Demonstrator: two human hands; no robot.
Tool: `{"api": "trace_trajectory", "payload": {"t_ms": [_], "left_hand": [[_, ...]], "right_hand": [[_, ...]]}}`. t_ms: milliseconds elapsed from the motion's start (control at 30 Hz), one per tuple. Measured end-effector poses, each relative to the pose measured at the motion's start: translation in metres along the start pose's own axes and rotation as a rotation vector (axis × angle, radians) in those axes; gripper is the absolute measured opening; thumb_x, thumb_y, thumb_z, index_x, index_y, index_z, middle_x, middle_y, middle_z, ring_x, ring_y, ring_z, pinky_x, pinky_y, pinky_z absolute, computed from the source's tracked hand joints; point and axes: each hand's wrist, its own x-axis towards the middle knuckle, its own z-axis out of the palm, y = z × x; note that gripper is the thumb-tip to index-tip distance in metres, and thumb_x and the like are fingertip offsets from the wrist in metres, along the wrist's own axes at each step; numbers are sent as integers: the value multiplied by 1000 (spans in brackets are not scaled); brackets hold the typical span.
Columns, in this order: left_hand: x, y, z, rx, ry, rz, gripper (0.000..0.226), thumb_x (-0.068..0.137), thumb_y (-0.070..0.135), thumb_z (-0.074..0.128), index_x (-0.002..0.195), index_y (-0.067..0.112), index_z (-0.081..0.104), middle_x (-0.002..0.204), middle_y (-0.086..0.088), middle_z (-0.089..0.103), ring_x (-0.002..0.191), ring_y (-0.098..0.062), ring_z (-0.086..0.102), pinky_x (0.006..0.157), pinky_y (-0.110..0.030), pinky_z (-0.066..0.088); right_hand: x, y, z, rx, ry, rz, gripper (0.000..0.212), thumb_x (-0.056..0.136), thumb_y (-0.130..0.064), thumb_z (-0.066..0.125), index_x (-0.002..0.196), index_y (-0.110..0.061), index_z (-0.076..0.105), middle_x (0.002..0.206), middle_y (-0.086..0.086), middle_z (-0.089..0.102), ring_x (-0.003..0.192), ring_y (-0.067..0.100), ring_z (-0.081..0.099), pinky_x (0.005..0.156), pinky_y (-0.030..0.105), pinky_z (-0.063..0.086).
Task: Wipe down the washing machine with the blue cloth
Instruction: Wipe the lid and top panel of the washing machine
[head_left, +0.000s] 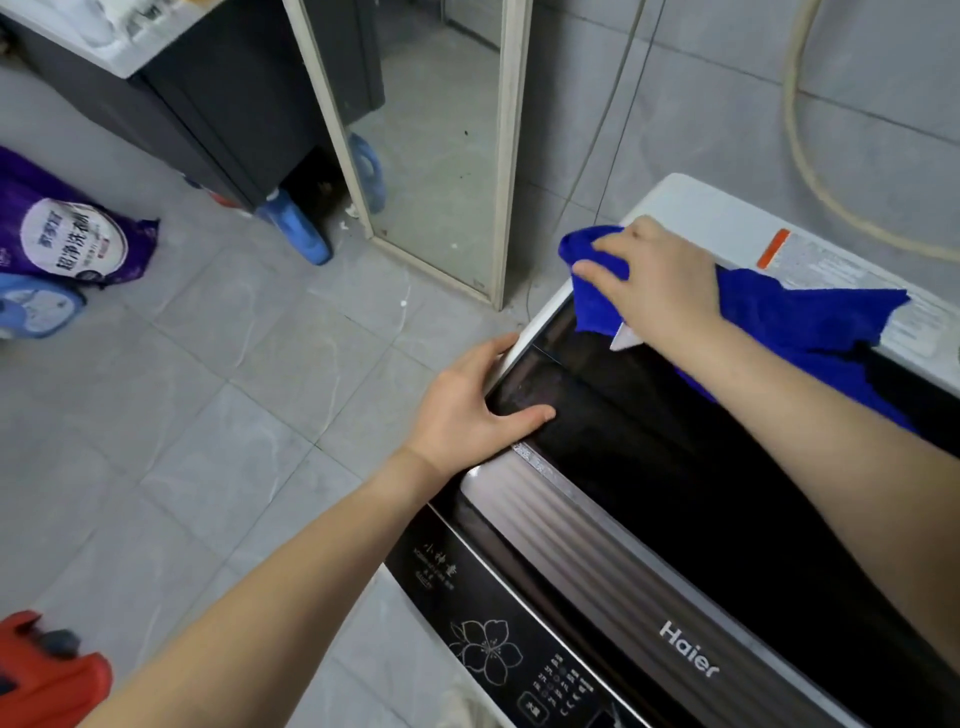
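A top-loading washing machine (571, 525) with a dark glass lid, a silver strip and a black control panel fills the lower right. The blue cloth (795, 322) lies spread over the lid's far left part and the white rear top. My right hand (660, 280) lies on the cloth near the machine's far left corner, with its fingers curled round a bunched end of it. My left hand (478, 410) holds the machine's left edge, thumb on the dark lid and fingers wrapped over the white side rim.
Grey floor tiles lie to the left. A purple detergent bag (67, 239) and blue bottles (301, 234) sit near a dark cabinet (208, 114). A framed mirror (436, 156) leans beside the machine. A red object (47, 675) is at bottom left. A beige hose (810, 171) hangs on the wall.
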Motion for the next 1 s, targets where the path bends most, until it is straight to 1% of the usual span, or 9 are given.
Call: {"api": "trace_trajectory", "payload": {"t_ms": [100,200,333,400,467,633,800,900,1000], "left_hand": [[0,1,-1,8,-4,14,83,64,64,70,134,22,56,126,9,63,115,-4,59,101,-22,44],[-1,2,-2,13,-6,13,83,64,65,69,134,23,55,126,10,62,114,-2,57,100,-21,44],[-1,4,-1,22,11,27,82,65,63,70,133,20,56,123,10,61,115,-8,58,103,-31,46],[0,1,1,19,18,39,82,65,62,70,134,19,56,123,11,60,116,-8,58,104,-30,45],[1,-1,2,17,32,58,81,66,61,71,134,19,56,122,15,58,117,-6,57,103,-25,44],[1,-3,1,18,35,59,78,66,62,71,133,25,56,122,20,59,112,4,56,98,-6,38],[-1,-1,-1,5,25,33,79,64,63,72,133,27,57,117,30,55,110,7,55,97,-8,39],[-2,0,-1,2,21,21,83,63,66,71,134,25,57,120,24,58,112,5,55,100,-13,40],[-1,2,-1,-4,12,23,83,62,66,70,134,25,57,120,20,59,109,8,54,97,-7,39]], "right_hand": [[40,30,-1,-30,30,197,48,95,-54,48,127,-21,62,123,12,57,108,35,58,84,40,44],[39,20,-4,-35,21,240,45,96,-52,49,126,-21,62,122,14,56,105,37,58,82,42,47],[-31,-12,-11,41,-26,8,37,93,-49,56,118,-23,66,107,6,57,95,29,59,69,36,47],[-61,-17,-14,73,-42,-103,34,91,-48,59,114,-24,69,100,2,57,89,26,60,61,32,45],[-53,-5,-12,74,-60,-138,34,91,-47,60,115,-24,69,99,4,58,90,29,61,62,35,50],[34,52,-13,4,49,273,43,98,-49,49,130,-24,60,121,13,56,106,37,58,84,41,46],[37,57,-14,-40,67,349,40,100,-45,46,128,-20,59,123,15,54,104,37,58,80,40,45],[7,72,-23,-86,102,405,40,100,-44,46,127,-17,59,120,16,55,99,38,59,75,39,44],[-40,96,-37,-165,148,497,43,100,-45,45,130,-17,58,119,16,55,96,37,60,69,37,42]]}}
